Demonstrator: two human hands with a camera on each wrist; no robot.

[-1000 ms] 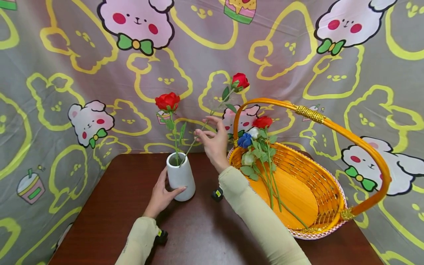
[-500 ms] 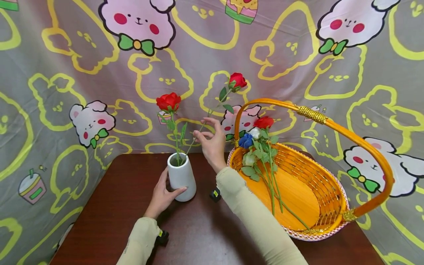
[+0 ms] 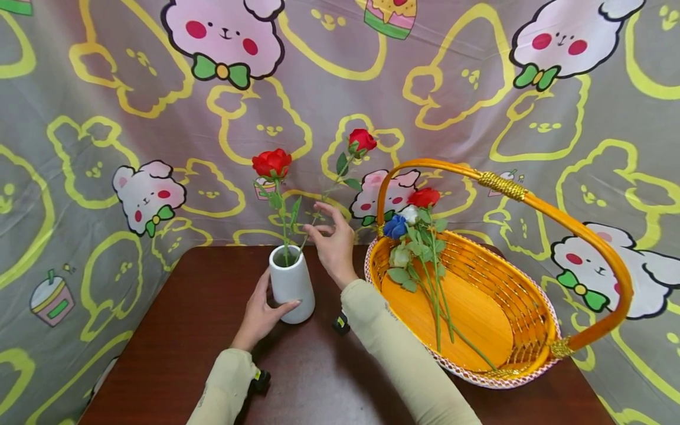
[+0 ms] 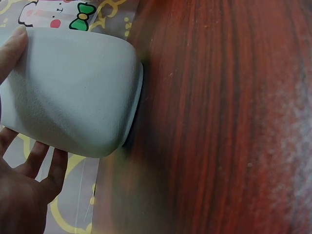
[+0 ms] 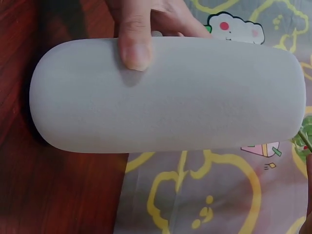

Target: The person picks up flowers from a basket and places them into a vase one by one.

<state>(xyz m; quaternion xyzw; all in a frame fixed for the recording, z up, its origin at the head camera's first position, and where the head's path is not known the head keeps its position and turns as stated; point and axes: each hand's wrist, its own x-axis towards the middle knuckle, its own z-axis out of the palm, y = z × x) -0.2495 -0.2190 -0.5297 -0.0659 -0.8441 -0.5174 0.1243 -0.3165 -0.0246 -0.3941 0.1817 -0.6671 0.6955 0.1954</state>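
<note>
Head view gives, as largest thing, a grey cloth [image 3: 207, 189] printed with rabbits and yellow outlines, which hangs behind a dark wooden table [image 3: 175, 307]. On the right side of this table stands an orange woven basket [image 3: 478, 301] with a high arched handle; inside lies a bunch of roses [image 3: 422, 251], red, white, blue and pale, blooms at the far left end. To the left of the basket, a white vase [image 3: 292, 292] stands upright, mouth upward. The left hand [image 3: 261, 311] is curved around its body, thumb on one side and fingers on the other. The right hand [image 3: 334, 245] pinches the thin stem of a red rose [image 3: 362, 140] between thumb and fingertips, with almost no gap. This held rose is slanted: its bloom points up and to the right, and its long axis goes down leftward to the vase mouth, where the lower end seems inside the rim. A second red rose [image 3: 272, 163] is already in the vase, nearly upright. I judge the step in hand is inserting the held rose; next probably calls for lowering it along the stem, then releasing, while the vase is kept steady.
</note>
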